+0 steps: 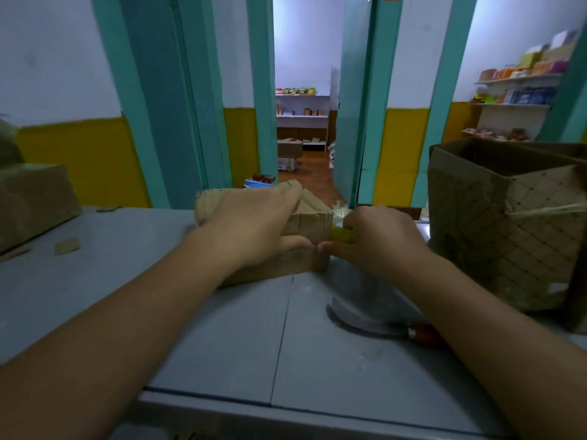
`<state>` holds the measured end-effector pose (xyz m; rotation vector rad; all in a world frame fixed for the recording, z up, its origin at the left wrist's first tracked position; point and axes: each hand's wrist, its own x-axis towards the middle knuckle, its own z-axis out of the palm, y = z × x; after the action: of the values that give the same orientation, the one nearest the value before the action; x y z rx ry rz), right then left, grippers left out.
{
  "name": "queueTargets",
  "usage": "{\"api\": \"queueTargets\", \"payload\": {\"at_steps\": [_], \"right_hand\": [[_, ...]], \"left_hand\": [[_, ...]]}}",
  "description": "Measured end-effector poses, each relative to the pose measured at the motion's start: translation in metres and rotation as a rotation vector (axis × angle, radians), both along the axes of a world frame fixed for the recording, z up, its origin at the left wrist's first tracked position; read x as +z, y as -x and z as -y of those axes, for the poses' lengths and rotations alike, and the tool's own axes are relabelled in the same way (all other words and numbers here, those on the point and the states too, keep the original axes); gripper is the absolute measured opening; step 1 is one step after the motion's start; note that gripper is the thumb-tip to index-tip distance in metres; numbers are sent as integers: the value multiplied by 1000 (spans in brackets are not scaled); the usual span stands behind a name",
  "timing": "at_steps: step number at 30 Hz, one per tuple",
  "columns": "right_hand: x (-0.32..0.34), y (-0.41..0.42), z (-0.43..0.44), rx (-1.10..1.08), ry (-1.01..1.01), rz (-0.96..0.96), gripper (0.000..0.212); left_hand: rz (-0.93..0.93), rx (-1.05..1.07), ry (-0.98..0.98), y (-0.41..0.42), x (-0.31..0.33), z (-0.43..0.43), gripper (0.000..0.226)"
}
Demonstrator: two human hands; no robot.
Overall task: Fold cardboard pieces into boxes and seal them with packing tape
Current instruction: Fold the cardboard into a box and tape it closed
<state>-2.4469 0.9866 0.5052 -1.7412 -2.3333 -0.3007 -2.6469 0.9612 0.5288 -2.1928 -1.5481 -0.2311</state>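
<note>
Matt brown cardboard box (305,223); smooth grey painted table (222,328); knife (359,319) blade seemingly dull metal.

The surface (222,328) is open along the near side and at left-centre, between the left box (31,201) and the centre box (305,220). Scraps (66,246) lie near the left box. A tall box (495,236) blocks the right side. The right hand (374,236), gripping a tape roll (342,235), fills the gap beside the centre box. A knife (365,322) lies in front of the tall box, handle partly under the right forearm.
</note>
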Motion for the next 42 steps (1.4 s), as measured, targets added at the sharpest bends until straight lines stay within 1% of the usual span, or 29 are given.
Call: {"api": "queueTargets", "payload": {"at_steps": [1, 3, 4, 6, 8, 10, 12, 14, 17, 19, 21, 25, 28, 31, 33, 35, 37, 39, 40, 42], "right_hand": [[-1, -1, 0, 16, 24, -24, 58], [-2, -5, 1, 72, 92, -92, 54], [-1, -8, 1, 111, 136, -127, 55], [2, -14, 2, 212, 204, -181, 63], [3, -21, 5, 314, 230, -223, 64], [4, -26, 7, 367, 252, -259, 58], [5, -27, 7, 386, 261, -269, 52], [3, -24, 5, 377, 250, -280, 47], [-1, -15, 2, 349, 170, -243, 43], [-2, -9, 0, 289, 105, -196, 42], [-1, -7, -1, 214, 90, -174, 40], [0, -9, 1, 165, 91, -124, 47], [2, -9, 2, 144, 116, -112, 48], [5, -6, -2, 127, 162, -103, 50], [6, -6, -4, 122, 174, -103, 51], [6, -7, -5, 120, 140, -67, 51], [7, -7, -5, 111, 112, -31, 50], [7, -3, -7, 106, 150, -25, 58], [7, -2, -9, 106, 176, -23, 62], [7, 1, -13, 118, 202, -33, 63]], "left_hand": [[23, -25, 18, 4, -1, -6, 62], [50, -64, 43, 18, -4, -15, 69], [61, -71, 54, 23, -4, -18, 74], [75, -71, 101, 33, -1, -23, 77], [142, -86, 176, 44, 3, -25, 74], [234, -109, 239, 53, 6, -26, 68], [266, -131, 247, 58, 5, -28, 62], [268, -149, 240, 57, 5, -28, 59], [259, -151, 231, 57, 3, -29, 69], [249, -157, 225, 58, 2, -31, 73], [243, -168, 217, 57, 1, -31, 73], [239, -191, 214, 59, 2, -27, 70], [262, -202, 239, 59, 3, -28, 72], [274, -230, 260, 58, 4, -31, 64], [254, -223, 278, 58, 5, -31, 66], [235, -200, 339, 54, 10, -29, 73], [274, -184, 430, 42, 23, -29, 73], [316, -119, 468, 25, 39, -39, 74], [308, -89, 447, 14, 47, -46, 73], [255, -97, 386, -7, 57, -63, 60]]}}
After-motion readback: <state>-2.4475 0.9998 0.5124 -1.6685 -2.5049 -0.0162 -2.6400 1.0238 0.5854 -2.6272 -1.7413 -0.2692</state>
